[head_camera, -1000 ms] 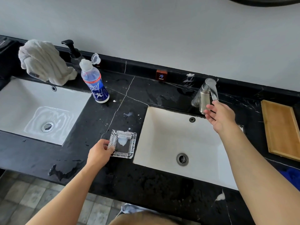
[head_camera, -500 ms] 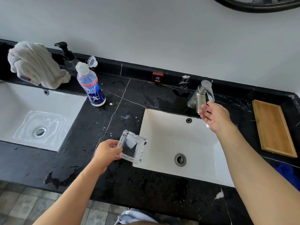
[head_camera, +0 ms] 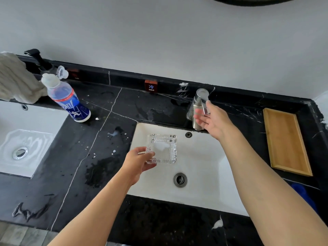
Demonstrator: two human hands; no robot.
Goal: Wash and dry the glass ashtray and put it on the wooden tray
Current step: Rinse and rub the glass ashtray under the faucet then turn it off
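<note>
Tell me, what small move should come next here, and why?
Probably turn on the faucet: the right hand is at its handle, no water runs, and the left hand holds the glass ashtray, with white foam inside, over the sink.

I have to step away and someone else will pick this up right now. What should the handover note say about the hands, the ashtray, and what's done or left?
Left hand: grips the glass ashtray by its near-left corner, holding it over the right-hand sink. A white blob, probably soap, sits in the ashtray.
Right hand: open, fingers at the faucet; no water visibly running.
Wooden tray: on the counter right of the sink, nothing on it.
White towel: far left, by the soap bottle.
Done: soap appears applied, ashtray brought to the sink.
Left: turn on water, wash, rinse, dry, place on tray.
</note>
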